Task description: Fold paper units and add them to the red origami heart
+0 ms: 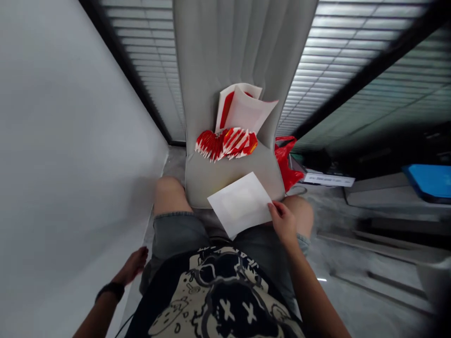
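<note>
My right hand pinches the right edge of a white paper sheet between thumb and fingers. The sheet is tilted above my lap and the chair's front edge, with a faint rectangle showing on its face. Down beside my left thigh, my left hand hangs apart from everything on the chair, its fingers loosely extended and nothing visible in them. Folded red-and-white paper pieces lie fanned in a row on the grey chair. Behind them, curled white-and-red sheets lean against the backrest.
A white wall rises close on the left. Right of the chair are a red plastic bag, a white-edged box and a blue object on a grey surface. Window blinds stand behind the chair.
</note>
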The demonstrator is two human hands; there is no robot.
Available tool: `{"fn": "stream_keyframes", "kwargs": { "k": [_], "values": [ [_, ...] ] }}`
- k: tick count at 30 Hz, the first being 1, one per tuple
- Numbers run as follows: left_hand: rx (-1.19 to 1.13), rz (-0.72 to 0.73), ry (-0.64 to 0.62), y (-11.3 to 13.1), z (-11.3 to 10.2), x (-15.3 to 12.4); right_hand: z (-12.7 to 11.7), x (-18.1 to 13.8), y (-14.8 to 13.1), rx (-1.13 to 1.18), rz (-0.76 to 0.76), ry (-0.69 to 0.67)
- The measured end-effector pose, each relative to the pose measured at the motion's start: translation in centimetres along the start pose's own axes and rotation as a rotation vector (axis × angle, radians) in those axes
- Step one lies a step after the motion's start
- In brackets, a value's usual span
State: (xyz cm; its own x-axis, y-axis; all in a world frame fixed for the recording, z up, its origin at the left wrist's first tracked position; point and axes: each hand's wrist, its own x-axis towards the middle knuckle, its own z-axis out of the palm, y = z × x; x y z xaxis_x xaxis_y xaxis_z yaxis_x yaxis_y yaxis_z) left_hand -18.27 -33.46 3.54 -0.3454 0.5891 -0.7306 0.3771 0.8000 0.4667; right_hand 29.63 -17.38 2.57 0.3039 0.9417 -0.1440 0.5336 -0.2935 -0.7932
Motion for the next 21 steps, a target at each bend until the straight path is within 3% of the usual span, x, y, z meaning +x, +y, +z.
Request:
{"fn": "stream_keyframes", "kwargs": {
  "k": [1,3,4,6,10,13,17,21],
  "values": [
    [0.021,-0.013,0.071,0.6,-1.1,0.5,0.0,0.2,0.2,0.027,0.022,0.020],
    [0.166,0.147,0.316,4.0,-3.5,1.0,0.3,0.8,0.5,0.087,0.051,0.039],
    [0.241,0.285,0.444,6.6,-4.4,0.9,0.5,1.0,0.6,0.125,0.065,0.041],
    [0.382,0.572,0.514,12.8,-5.0,-0.4,1.1,1.7,0.6,0.225,0.114,0.047],
    [0.820,1.307,0.206,23.7,-1.9,-4.7,2.3,3.1,0.5,0.492,0.300,0.120],
    [0.973,1.742,0.022,27.6,1.8,-6.6,2.6,4.1,0.5,0.634,0.366,0.177],
    [1.088,1.918,-0.154,29.1,5.3,-6.7,2.1,4.9,1.1,0.732,0.408,0.164],
    [1.114,1.996,-0.223,30.0,7.2,-6.5,1.8,4.6,1.7,0.745,0.394,0.163]
  ]
}}
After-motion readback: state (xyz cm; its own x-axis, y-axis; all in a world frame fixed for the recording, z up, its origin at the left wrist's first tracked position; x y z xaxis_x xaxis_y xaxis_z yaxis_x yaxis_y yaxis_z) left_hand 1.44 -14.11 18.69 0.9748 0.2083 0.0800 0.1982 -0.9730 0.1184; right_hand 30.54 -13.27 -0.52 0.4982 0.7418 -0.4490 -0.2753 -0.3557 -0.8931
